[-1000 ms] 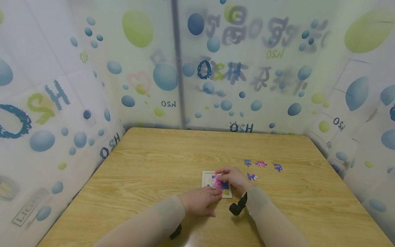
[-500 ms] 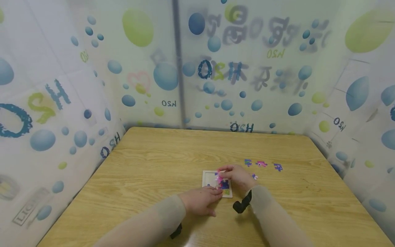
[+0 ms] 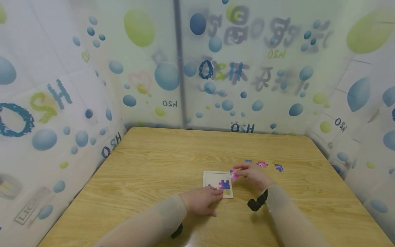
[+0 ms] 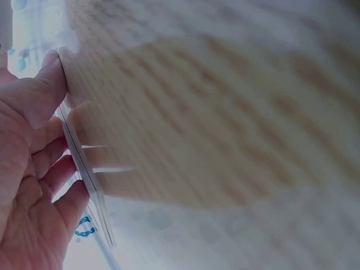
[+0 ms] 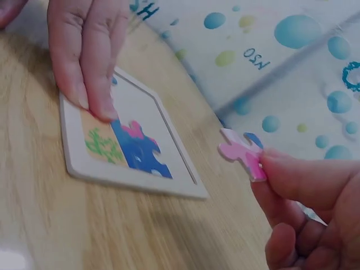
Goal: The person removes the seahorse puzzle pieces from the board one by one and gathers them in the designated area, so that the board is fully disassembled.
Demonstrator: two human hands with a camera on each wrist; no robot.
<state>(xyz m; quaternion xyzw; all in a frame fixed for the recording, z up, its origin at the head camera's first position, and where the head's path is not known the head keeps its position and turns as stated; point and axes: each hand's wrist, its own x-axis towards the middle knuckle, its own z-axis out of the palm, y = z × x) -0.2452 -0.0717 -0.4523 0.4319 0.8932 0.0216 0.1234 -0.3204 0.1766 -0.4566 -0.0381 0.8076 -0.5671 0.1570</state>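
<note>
A small white puzzle tray (image 3: 205,177) lies on the wooden table. My left hand (image 3: 200,201) rests across its near edge, straight fingers (image 5: 68,56) pressing on the tray and on pieces along that side. In the right wrist view a dark blue puzzle piece (image 5: 147,158) sits in the tray beside a tan one with a green plant (image 5: 101,145). Just off the tray's right side, my right hand (image 3: 254,175) pinches a pink, white and blue puzzle piece (image 5: 243,154) between thumb and fingers, held up in the air.
Beyond my right hand lie a pink puzzle piece (image 3: 262,164), a purple-blue piece (image 3: 279,167) and a partly covered blue piece (image 3: 248,160). Patterned curtains (image 3: 148,113) stand behind the table's far edge (image 3: 216,130) and at both sides.
My right hand has lifted the pink puzzle piece from over the tray and moved right with it. It now covers one loose piece seen earlier. The left hand stays in place.
</note>
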